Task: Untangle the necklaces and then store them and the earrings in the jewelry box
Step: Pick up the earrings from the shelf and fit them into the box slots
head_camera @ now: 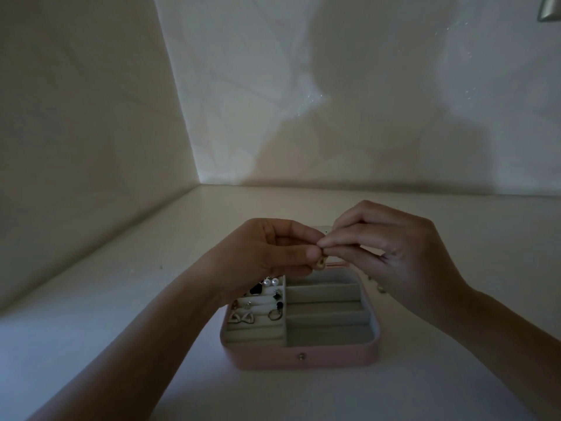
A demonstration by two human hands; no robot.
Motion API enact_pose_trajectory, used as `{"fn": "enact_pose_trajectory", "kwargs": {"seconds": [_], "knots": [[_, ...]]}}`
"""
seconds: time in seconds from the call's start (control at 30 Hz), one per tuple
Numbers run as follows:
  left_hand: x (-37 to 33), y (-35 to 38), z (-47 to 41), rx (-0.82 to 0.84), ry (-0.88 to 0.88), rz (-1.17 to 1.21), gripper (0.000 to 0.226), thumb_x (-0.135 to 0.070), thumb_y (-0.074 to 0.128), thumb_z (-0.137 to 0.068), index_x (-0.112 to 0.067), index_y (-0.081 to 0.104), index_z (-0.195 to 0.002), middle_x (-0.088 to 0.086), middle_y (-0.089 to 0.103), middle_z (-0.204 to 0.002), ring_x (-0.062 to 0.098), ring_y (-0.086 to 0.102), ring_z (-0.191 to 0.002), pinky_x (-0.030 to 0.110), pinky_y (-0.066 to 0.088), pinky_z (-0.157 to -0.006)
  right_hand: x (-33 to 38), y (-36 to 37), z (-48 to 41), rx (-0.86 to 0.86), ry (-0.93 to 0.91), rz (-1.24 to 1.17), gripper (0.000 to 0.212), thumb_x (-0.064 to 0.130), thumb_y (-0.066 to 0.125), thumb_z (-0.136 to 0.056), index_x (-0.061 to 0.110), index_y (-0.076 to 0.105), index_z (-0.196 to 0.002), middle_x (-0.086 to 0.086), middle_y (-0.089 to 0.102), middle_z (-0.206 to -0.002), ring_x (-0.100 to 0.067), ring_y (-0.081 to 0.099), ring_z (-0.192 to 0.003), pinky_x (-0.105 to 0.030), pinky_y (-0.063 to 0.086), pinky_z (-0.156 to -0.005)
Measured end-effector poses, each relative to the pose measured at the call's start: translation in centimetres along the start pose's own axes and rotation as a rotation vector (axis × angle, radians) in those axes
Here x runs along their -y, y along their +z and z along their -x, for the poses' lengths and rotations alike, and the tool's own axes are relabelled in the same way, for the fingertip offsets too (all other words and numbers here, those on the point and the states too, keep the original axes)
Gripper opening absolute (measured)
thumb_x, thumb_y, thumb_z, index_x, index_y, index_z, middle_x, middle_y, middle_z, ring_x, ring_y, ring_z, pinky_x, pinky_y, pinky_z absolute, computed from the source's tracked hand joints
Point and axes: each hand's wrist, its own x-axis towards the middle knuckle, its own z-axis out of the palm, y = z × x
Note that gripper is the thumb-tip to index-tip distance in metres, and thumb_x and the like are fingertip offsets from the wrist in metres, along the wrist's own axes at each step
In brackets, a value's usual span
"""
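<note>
Fingers of the left hand (273, 250) and right hand (385, 247) pinch one small gold earring (321, 264) just above the jewelry box (300, 357), a pink, grey-lined case on the desk (121, 299). I judge the earring light, hard, slick and easy to drop; hold it by its body. The box's left slots hold other earrings (271, 281).

The head camera looks forward and down, close over a white table (121, 299) meeting walls.

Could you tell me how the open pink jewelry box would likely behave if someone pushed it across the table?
The jewelry box is low, wide and flat-based, so it would probably slide rather than tip. It looks fairly light, holding only small earrings, so a brisk push might jostle them.
</note>
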Motion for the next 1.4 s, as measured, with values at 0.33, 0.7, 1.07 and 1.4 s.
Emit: {"fn": "enact_pose_trajectory", "kwargs": {"seconds": [0.33, 0.7, 1.07, 1.4], "knots": [[-0.1, -0.1, 0.3, -0.073, 0.064, -0.152, 0.013, -0.017, 0.072, -0.067, -0.015, 0.075, -0.079, 0.007, 0.073, -0.078, 0.013, 0.069, -0.071, 0.019, 0.054, -0.067, -0.1, 0.8, 0.4, -0.021, 0.046, -0.009, 0.016, 0.023, 0.066, -0.086, 0.009, 0.072, -0.084, 0.003, 0.060, -0.083, -0.002, 0.056, -0.074, -0.012, 0.044, -0.066], [-0.8, -1.1, 0.7, -0.060, 0.084, -0.241, 0.018, -0.017, 0.071, -0.067, -0.012, 0.074, -0.084, 0.003, 0.071, -0.069, 0.010, 0.066, -0.060, 0.017, 0.052, -0.060, -0.4, 1.3, 0.9, 0.073, 0.047, -0.019, 0.016, 0.026, 0.065, -0.087, 0.012, 0.071, -0.087, 0.007, 0.058, -0.088, -0.004, 0.056, -0.067, -0.017, 0.045, -0.063], [-1.9, -3.3, 2.2, -0.058, 0.007, -0.465, 0.019, -0.019, 0.073, -0.062, -0.019, 0.078, -0.080, 0.010, 0.075, -0.079, 0.015, 0.071, -0.069, 0.018, 0.055, -0.064, -2.4, 2.2, 1.7, 0.267, 0.203, -0.046, 0.006, 0.025, 0.068, -0.085, 0.021, 0.071, -0.086, 0.015, 0.058, -0.087, 0.005, 0.056, -0.070, -0.002, 0.037, -0.064], [-1.3, -1.8, 4.3, -0.043, -0.132, -0.700, 0.015, -0.007, 0.073, -0.077, -0.021, 0.075, -0.081, -0.011, 0.074, -0.075, 0.000, 0.068, -0.068, 0.010, 0.049, -0.064, -2.7, 1.9, 1.6, 0.326, 0.225, -0.064, 0.004, 0.017, 0.071, -0.085, 0.021, 0.070, -0.086, 0.015, 0.059, -0.086, 0.004, 0.057, -0.075, -0.003, 0.039, -0.065]]}}
